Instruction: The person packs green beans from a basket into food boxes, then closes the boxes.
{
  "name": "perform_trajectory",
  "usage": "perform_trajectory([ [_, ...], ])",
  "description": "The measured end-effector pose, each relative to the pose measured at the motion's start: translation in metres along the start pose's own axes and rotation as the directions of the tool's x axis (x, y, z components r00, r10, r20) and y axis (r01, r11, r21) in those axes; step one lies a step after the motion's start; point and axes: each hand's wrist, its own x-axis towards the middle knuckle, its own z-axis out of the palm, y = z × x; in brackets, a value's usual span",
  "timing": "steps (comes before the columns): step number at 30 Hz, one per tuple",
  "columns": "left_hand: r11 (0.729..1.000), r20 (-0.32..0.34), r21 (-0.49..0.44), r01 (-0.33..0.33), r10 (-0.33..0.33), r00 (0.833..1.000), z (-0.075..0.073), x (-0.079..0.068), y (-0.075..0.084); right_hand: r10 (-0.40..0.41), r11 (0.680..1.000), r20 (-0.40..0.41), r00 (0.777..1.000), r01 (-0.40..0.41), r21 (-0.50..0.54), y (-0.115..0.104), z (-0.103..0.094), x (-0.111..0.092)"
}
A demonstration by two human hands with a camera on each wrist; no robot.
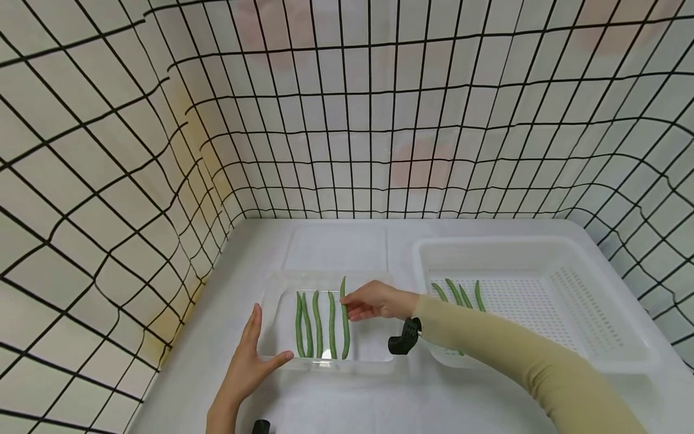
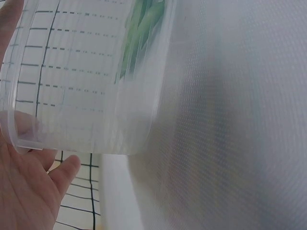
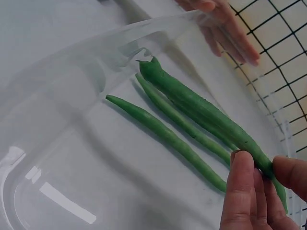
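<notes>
A clear plastic container (image 1: 358, 365) stands on the white table, with several green beans (image 1: 317, 325) lying side by side in it. My right hand (image 1: 376, 300) pinches one green bean (image 3: 201, 112) between thumb and fingers, at the right end of the row. In the right wrist view, that bean hangs over the others, its stem end towards the container wall. Along the container's left side, my left hand (image 1: 246, 358) spreads its straight fingers and thumb. The left wrist view shows this hand (image 2: 29, 187) against the rim at a corner; part of it is behind the clear wall.
At the right stands a white perforated basket (image 1: 591, 364) with several green beans (image 1: 458, 292) in it, partly hidden by my right sleeve. A flat clear lid (image 1: 336, 248) lies behind the container. Black wire mesh (image 1: 379, 132) encloses the table's back and sides.
</notes>
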Motion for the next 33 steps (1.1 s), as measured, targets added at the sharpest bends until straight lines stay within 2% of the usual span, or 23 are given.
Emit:
perform_trajectory([
  [8,1.0,0.0,-0.004,-0.003,0.003,1.0,0.001,0.0,-0.001,0.021,1.0,0.016,1.0,-0.021,-0.01,0.004,0.0,-0.008],
  [13,1.0,-0.003,-0.004,0.0,0.0,1.0,0.001,0.0,-0.001,-0.014,1.0,0.035,0.999,0.015,-0.02,-0.001,-0.007,-0.016],
  [17,1.0,0.002,-0.003,0.0,0.0,1.0,0.0,0.0,0.0,-0.044,0.999,0.047,0.998,0.043,0.016,-0.008,-0.018,-0.026],
  [26,1.0,-0.016,0.005,-0.021,0.021,1.0,0.001,0.0,0.0,-0.125,0.987,0.062,0.99,0.118,0.108,-0.025,-0.068,-0.055],
  [33,1.0,-0.006,0.011,-0.009,0.009,1.0,0.001,0.001,0.0,-0.157,0.982,-0.034,0.987,0.159,0.103,-0.028,-0.122,-0.082],
])
